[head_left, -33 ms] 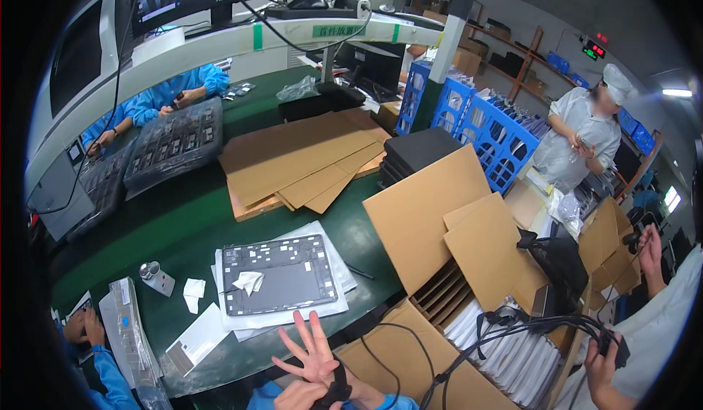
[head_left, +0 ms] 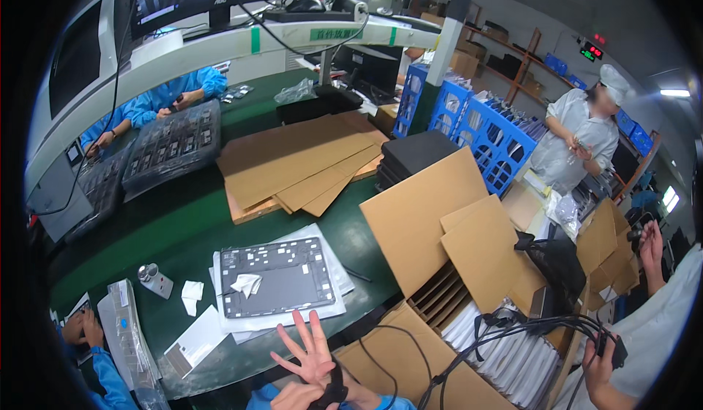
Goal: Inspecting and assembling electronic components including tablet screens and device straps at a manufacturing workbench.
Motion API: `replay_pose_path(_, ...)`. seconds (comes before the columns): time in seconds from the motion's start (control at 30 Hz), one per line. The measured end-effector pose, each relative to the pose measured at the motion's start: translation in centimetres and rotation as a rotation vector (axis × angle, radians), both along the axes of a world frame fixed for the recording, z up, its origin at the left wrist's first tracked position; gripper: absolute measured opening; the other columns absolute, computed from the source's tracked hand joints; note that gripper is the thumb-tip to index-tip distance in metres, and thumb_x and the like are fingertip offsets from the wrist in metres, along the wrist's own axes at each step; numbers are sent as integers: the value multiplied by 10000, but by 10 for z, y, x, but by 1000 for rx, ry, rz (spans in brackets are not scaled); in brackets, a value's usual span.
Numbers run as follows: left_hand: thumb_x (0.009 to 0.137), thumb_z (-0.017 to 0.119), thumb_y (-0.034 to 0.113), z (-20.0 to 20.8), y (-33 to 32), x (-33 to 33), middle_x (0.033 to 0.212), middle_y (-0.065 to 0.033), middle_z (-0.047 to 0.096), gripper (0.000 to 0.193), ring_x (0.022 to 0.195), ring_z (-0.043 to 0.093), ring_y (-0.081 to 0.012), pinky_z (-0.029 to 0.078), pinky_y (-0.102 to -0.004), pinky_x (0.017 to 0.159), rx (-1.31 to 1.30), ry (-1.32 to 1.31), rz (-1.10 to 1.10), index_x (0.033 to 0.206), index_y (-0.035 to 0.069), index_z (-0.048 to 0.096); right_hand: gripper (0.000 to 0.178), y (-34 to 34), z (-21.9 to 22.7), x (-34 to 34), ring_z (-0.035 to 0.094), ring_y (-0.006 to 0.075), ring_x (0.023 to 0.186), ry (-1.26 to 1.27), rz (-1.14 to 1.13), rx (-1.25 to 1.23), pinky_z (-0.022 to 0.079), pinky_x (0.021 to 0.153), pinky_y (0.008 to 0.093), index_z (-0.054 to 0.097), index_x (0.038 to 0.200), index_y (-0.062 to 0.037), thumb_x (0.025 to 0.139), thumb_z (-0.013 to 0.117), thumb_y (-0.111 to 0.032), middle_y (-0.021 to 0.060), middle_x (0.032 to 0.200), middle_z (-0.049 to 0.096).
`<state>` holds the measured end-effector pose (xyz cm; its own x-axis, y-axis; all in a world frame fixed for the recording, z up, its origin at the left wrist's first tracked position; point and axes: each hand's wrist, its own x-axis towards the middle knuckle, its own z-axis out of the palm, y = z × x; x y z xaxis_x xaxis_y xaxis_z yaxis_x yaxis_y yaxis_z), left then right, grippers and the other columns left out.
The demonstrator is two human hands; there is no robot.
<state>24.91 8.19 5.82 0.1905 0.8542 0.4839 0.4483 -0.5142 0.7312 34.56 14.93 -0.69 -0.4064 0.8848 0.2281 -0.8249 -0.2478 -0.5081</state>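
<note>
My right hand (head_left: pixel 307 351) is raised at the front edge of the green bench, palm showing and fingers spread, with nothing in it. A black strap (head_left: pixel 336 386) goes round its wrist. My left hand (head_left: pixel 294 395) has its fingers closed at this wrist strap, low in the picture. Just beyond my fingertips lies a flat dark device housing (head_left: pixel 289 293) dotted with small white pieces, resting on white sheets (head_left: pixel 338 272). A crumpled white wipe (head_left: pixel 247 285) sits on the housing. Left of it are another wipe (head_left: pixel 192 296), a metal-topped dispenser bottle (head_left: pixel 155 281) and a printed card (head_left: pixel 196 342).
Cardboard sheets (head_left: pixel 293 157) lie across the bench. At right stands an open carton (head_left: pixel 483 370) of white packs, with black cables (head_left: pixel 505 327) over it. Clear trays (head_left: pixel 172 146) are at far left. Co-workers surround the bench; one (head_left: pixel 644 344) stands close on the right, holding cables.
</note>
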Motion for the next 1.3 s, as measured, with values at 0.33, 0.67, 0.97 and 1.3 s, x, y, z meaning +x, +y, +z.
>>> replay_pose_path(0.33, 724, 747, 21, 0, 3, 8, 858, -155, 626, 226, 771, 611, -330, 505, -390, 683, -28, 13, -21, 916, 15, 630, 444, 58, -18, -12, 508, 249, 1207, 26, -412, -281, 374, 1067, 383, 345, 1398, -1, 1023, 460, -208, 171, 1282, 507)
replay_pose_path(0.67, 757, 716, 1, -7, 17, 16, 871, -150, 631, 173, 774, 618, -309, 507, -383, 688, 23, 13, -136, 911, 17, 638, 330, 49, -56, 9, 568, 157, 959, -328, -146, -136, 476, 851, 294, 492, 1281, -34, 1018, 448, -230, 72, 1042, 538)
replay_pose_path(0.97, 816, 639, -38, -27, 39, 18, 908, -136, 652, 118, 809, 629, -245, 505, -358, 690, -363, -159, -122, 915, 26, 650, 164, -27, -14, 87, 555, 82, 731, -815, -818, -249, 449, 666, 219, 650, 1007, -30, 971, 514, -113, -5, 777, 584)
replay_pose_path(1.3, 758, 767, 238, 7, 258, 349, 1078, -174, 603, 482, 1022, 601, -273, 490, -397, 869, 193, -144, -469, 1135, 24, 557, 166, -69, 9, 132, 526, 78, 682, -777, -1075, -356, 424, 626, 213, 627, 1024, -12, 980, 505, -116, 8, 762, 569)
